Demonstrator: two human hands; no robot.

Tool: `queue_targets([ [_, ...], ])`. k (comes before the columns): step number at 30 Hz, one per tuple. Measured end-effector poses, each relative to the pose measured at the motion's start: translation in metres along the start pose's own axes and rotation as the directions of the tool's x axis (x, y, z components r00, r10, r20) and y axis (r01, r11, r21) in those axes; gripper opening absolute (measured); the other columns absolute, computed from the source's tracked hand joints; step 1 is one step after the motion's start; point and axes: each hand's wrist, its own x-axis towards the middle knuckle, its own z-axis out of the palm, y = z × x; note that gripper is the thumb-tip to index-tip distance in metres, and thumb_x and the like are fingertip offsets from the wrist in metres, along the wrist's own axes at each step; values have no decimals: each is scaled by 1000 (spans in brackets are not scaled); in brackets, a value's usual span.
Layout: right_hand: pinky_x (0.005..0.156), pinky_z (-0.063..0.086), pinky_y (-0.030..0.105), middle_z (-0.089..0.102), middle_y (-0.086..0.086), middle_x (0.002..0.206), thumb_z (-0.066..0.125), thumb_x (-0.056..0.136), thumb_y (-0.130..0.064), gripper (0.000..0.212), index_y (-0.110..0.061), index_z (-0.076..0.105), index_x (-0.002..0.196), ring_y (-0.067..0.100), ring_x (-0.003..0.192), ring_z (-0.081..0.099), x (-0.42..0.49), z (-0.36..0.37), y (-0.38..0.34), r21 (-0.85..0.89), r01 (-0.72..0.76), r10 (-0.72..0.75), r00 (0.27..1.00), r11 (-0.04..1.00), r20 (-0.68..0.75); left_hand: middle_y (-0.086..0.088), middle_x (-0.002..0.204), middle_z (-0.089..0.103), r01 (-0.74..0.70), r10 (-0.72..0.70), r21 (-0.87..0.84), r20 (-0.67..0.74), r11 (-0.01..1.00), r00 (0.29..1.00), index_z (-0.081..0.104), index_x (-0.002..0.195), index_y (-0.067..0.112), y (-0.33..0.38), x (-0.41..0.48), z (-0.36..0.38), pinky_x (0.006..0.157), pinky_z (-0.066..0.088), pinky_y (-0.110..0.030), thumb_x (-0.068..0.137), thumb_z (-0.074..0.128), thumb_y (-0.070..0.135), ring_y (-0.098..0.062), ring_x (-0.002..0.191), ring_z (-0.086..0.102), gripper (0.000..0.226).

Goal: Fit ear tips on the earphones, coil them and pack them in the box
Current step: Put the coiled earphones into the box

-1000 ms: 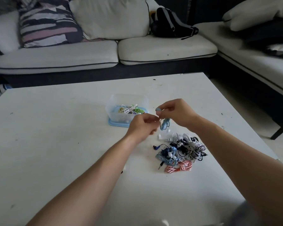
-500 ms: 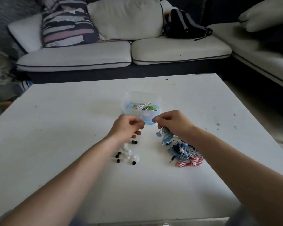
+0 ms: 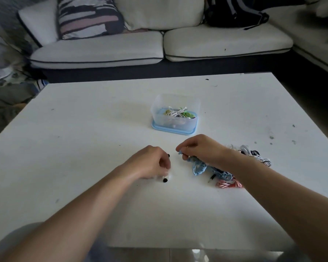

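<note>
My right hand (image 3: 203, 150) pinches one bud of the light blue earphones (image 3: 198, 167), whose coiled cable lies on the table under my wrist. My left hand (image 3: 151, 163) is down on the loose ear tips (image 3: 165, 179), fingers curled over them; a black tip shows at each side of the hand, and what the fingers hold is hidden. The clear plastic box (image 3: 175, 103) on its blue lid stands just beyond both hands, with white and green earphones inside. A pile of other earphones (image 3: 254, 156), white, black, blue and red-striped, lies behind my right wrist.
The white table (image 3: 83, 129) is bare to the left and in front of my arms. A white sofa (image 3: 159, 48) with a striped cushion and a black bag runs along the far side, and another sofa section is at the right.
My hands have parted. The left hand dropped from the blue earbud down onto the ear tips. The right hand sank toward the table, still pinching the bud. The view shifted.
</note>
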Motion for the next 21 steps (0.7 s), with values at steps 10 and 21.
queue_targets([
  [10, 82, 55, 31, 77, -1, 80, 65, 92, -17, 10, -14, 74, 94, 7, 72, 65, -3, -4, 1, 24, -8, 8, 1000, 1000, 28, 10, 76, 68, 1, -1, 44, -12, 999, 1000, 71, 84, 27, 1, 9, 9, 47, 39, -16, 80, 69, 15, -9, 67, 64, 13],
  [21, 62, 48, 16, 78, 0, 84, 72, 89, -21, 11, -11, 73, 94, 2, 66, 62, -9, -6, 0, 39, 13, -13, 1000, 999, -1, 14, 81, 72, -15, -13, -174, -156, 985, 988, 76, 84, 28, -2, 11, -5, 53, 42, -9, 86, 70, 13, -4, 70, 64, 16],
])
